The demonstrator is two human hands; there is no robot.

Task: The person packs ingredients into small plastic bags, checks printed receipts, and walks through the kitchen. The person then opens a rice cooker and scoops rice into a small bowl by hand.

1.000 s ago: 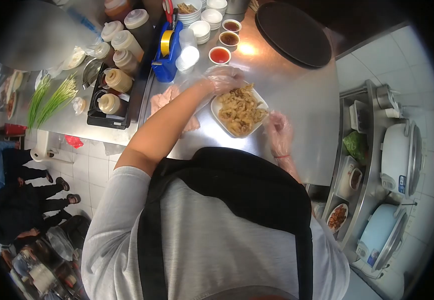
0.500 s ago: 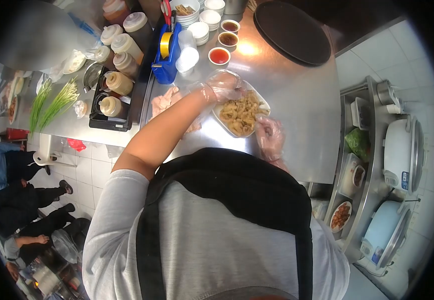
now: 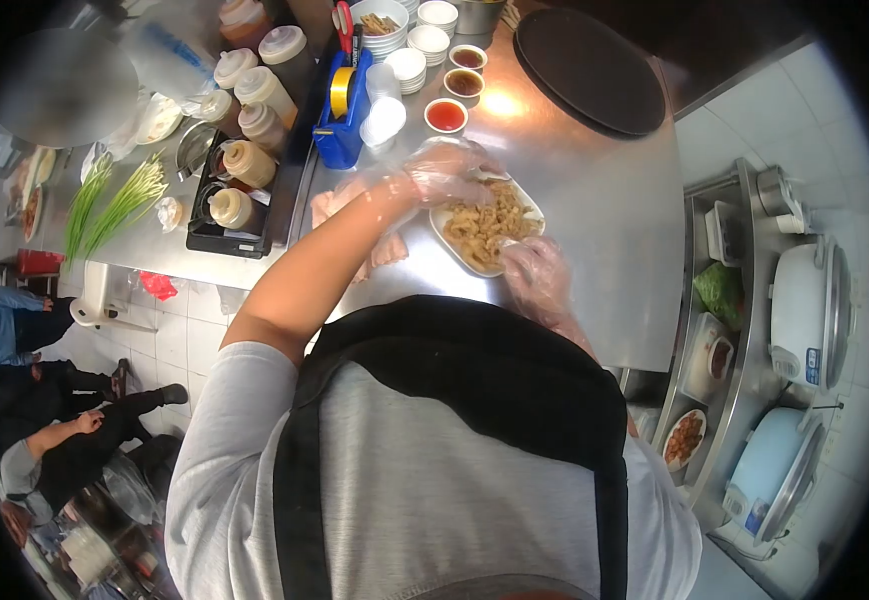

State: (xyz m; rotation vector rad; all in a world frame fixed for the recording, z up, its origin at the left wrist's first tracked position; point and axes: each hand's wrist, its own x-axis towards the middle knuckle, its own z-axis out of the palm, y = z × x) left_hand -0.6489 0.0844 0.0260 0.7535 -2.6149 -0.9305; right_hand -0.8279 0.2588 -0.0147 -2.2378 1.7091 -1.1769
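A white plate (image 3: pixel 445 238) heaped with pale brown food pieces (image 3: pixel 490 222) rests on the steel counter. My left hand (image 3: pixel 452 172), in a clear plastic glove, reaches over the plate's upper left edge, its fingertips at the food. At the lower right edge is my right hand (image 3: pixel 538 272), gloved too, with its fingers bent together against the food. Whether either hand pinches a piece is too small to tell. Pink crumpled material (image 3: pixel 387 250) lies beside the plate, partly under my left forearm.
Sauce cups (image 3: pixel 446 116), a blue tape dispenser (image 3: pixel 341 140) and stacked white bowls stand beyond the plate. Squeeze bottles fill a black tray (image 3: pixel 225 243) at left. A dark round tray (image 3: pixel 590 70) lies at upper right. People (image 3: pixel 45 430) are at far left.
My right hand has moved left and inward from beside the plate to the food at its edge. My left hand has shifted slightly over the plate. People at far left have moved.
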